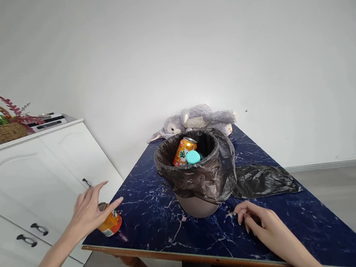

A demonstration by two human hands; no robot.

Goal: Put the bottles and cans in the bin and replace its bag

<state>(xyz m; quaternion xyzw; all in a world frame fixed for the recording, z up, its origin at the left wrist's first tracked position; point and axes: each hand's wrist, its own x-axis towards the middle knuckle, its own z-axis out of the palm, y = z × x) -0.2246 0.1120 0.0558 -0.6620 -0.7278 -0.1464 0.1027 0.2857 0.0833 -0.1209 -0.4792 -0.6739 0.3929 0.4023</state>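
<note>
My left hand (92, 207) is at the left corner of the table, thumb and fingers spread apart, in front of an orange drink can (111, 224) that it partly hides. Whether the hand touches that can, I cannot tell. At the table's middle stands a trash bin (197, 207) lined with a black plastic bag (198, 182) folded over its rim. Inside it, another orange can (184, 150) leans beside something with a turquoise cap (193, 156). Right of the bin, my right hand (262, 222) rests on the tabletop with loosely curled fingers, holding nothing I can see.
A flat black plastic bag (266, 179) lies right of the bin on the blue marbled table (149, 224). Behind the bin, a grey plush rabbit (195, 119) lies against the wall. White cabinets (46, 175) stand at the left, with a wicker flower basket (8, 132) on top.
</note>
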